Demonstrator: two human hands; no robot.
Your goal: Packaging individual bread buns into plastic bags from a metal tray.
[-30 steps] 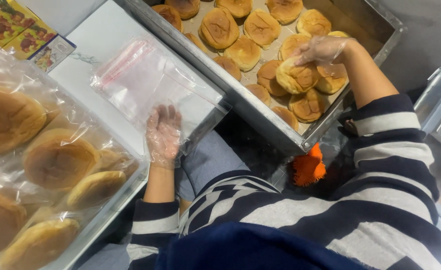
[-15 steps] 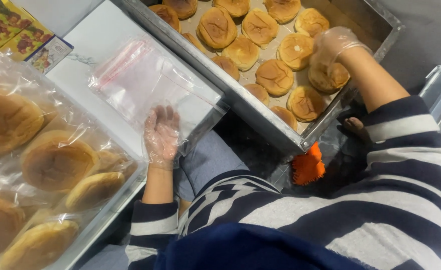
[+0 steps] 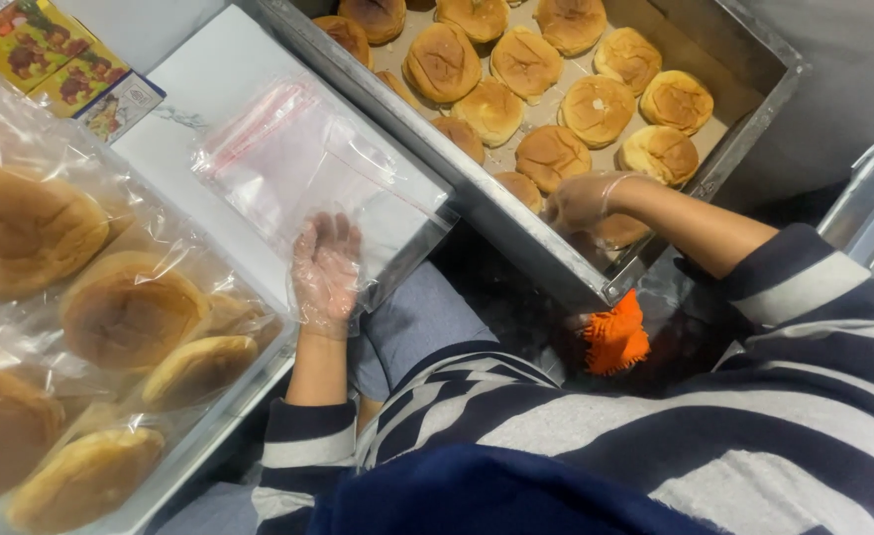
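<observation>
So the right hand (image 3: 581, 201) is down in the near corner of the metal tray (image 3: 754, 119), fingers curled over a bun (image 3: 620, 230) there. It looks like a grip, but the tray wall hides part of it, so I can't tell if the bun is actually off the tray floor. The other buns (image 3: 556, 99) all lie further into the tray, away from those fingertips.

The left hand (image 3: 326, 266), in a thin clear glove, lies flat and open with fingers spread, resting on the near edge of the stack of clear bags (image 3: 298, 163). It has hold of nothing, just pressing down. The bags run from its fingertips up and away along the white counter (image 3: 209, 59), red seal strips at the far end. Bagged buns (image 3: 110, 317) sit off to its left.

The right hand is nearer the bun; the bags lie well to its left, across the tray rim.

Compared to half a second ago, the right hand has pulled back from mid-tray to the near corner. The left hasn't budged.
</observation>
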